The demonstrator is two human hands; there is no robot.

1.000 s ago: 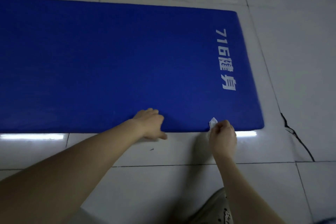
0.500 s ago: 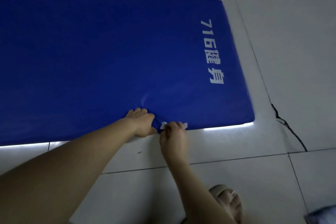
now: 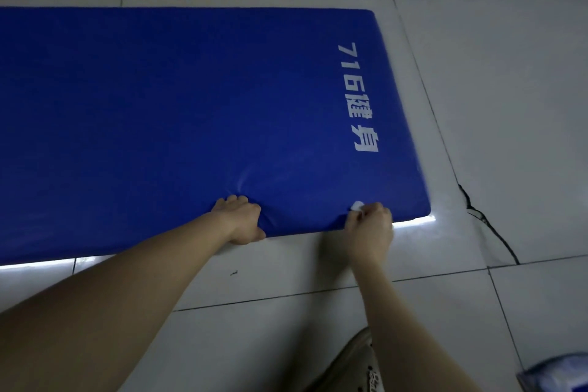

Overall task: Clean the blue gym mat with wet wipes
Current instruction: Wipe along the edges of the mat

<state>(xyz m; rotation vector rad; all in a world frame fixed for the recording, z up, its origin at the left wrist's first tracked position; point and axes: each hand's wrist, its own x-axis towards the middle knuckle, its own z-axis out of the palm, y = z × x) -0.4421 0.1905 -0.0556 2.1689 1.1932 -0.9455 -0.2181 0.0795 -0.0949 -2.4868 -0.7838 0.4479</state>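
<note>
White "716健身" printed on the blue gym mat, running sideways, near its right end

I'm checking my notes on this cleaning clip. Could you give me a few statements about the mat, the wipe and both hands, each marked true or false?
1. The left hand grips the near edge of the mat. True.
2. The right hand is empty. False: it pinches a white wipe at the near edge.
3. The mat is rolled up. False: it lies flat on the tiled floor.
4. White lettering sits near the mat's right end. True.
</note>
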